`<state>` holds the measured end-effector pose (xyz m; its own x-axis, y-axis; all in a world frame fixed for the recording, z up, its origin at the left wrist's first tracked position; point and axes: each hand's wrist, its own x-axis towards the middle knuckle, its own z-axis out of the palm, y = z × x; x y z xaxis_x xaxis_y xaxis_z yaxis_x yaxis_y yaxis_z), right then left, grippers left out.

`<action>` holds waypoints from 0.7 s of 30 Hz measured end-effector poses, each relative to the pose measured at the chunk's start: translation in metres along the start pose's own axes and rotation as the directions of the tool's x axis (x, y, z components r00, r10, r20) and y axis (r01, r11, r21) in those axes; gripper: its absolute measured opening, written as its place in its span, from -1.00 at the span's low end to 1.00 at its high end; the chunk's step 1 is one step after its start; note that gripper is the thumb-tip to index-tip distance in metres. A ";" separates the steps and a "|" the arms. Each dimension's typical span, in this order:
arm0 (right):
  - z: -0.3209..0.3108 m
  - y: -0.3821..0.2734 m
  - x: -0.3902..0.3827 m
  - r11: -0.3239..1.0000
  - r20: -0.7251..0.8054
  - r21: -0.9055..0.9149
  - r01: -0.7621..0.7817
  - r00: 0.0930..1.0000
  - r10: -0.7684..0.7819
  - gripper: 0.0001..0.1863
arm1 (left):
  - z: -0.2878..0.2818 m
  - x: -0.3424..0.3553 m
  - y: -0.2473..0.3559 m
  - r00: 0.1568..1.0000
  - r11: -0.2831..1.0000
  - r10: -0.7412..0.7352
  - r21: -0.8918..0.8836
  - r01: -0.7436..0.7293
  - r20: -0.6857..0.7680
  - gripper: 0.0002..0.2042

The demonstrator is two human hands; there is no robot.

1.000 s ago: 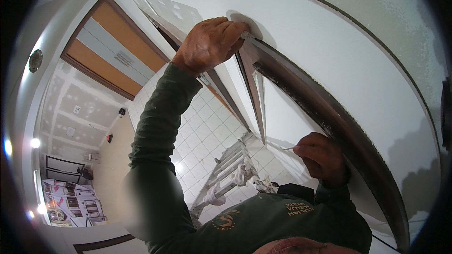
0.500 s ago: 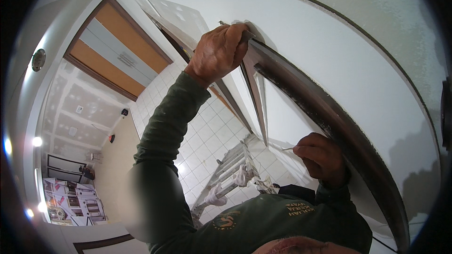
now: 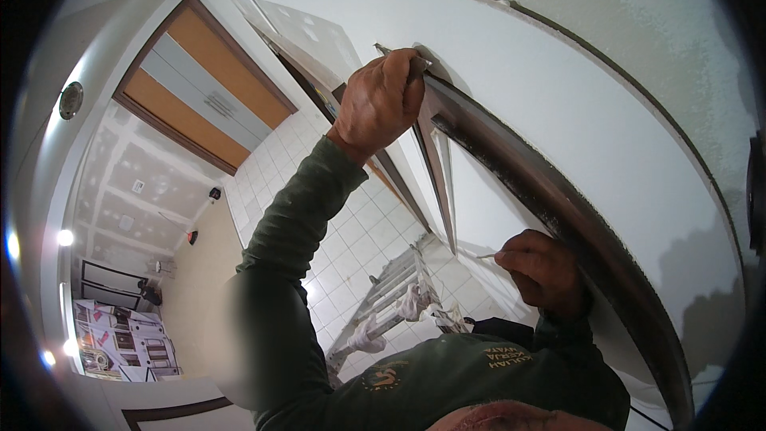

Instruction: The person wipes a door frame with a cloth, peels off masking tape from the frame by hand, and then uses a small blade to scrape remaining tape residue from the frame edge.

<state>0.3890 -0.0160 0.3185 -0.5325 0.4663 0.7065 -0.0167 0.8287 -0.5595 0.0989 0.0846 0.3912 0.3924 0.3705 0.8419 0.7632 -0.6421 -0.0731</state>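
Observation:
At the far end of a dark brown door frame point(image 3: 527, 168), my left hand point(image 3: 378, 102) is closed around a thin, flat grey piece like a scraper blade point(image 3: 420, 67). Its edge rests against the white wall beside the frame; most of it is hidden by my fingers. Lower down and to the right, my right hand point(image 3: 544, 273) pinches a slim, pale stick-like object point(image 3: 485, 255), only its tip showing. What kind of tool it is cannot be made out. That hand is just below the frame's lower edge.
Below stands a metal stepladder point(image 3: 389, 291) with rags tied on it, over a white tiled floor point(image 3: 339, 231). Orange and grey door panels point(image 3: 203, 84) are at the far left. White wall board point(image 3: 622, 136) spreads above the frame. Stacked printed boxes point(image 3: 128, 343) lie lower left.
My left hand and forearm have shifted slightly right and nearer, still gripping the flat piece. My right hand stays nearly in place. The whole view has moved a little.

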 end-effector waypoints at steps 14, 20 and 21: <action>0.000 -0.002 0.000 0.999 0.005 -0.035 0.010 1.000 -0.010 -0.71 | 0.001 -0.003 0.007 0.995 0.995 -0.095 -0.018 0.096 0.017 -0.82; -0.001 -0.003 0.000 1.000 0.022 -0.004 0.024 0.999 -0.024 -0.70 | -0.002 -0.011 0.010 0.980 0.980 -0.199 -0.024 0.199 0.000 -0.85; 0.000 -0.003 -0.001 1.000 0.025 -0.007 0.025 0.999 -0.025 -0.70 | -0.003 -0.015 0.014 0.958 0.958 -0.287 -0.029 0.287 0.017 -0.85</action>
<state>0.3899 -0.0188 0.3194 -0.5528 0.4375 0.7093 -0.0243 0.8423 -0.5385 0.1019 0.0681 0.3792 0.1658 0.5500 0.8185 0.8284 -0.5280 0.1870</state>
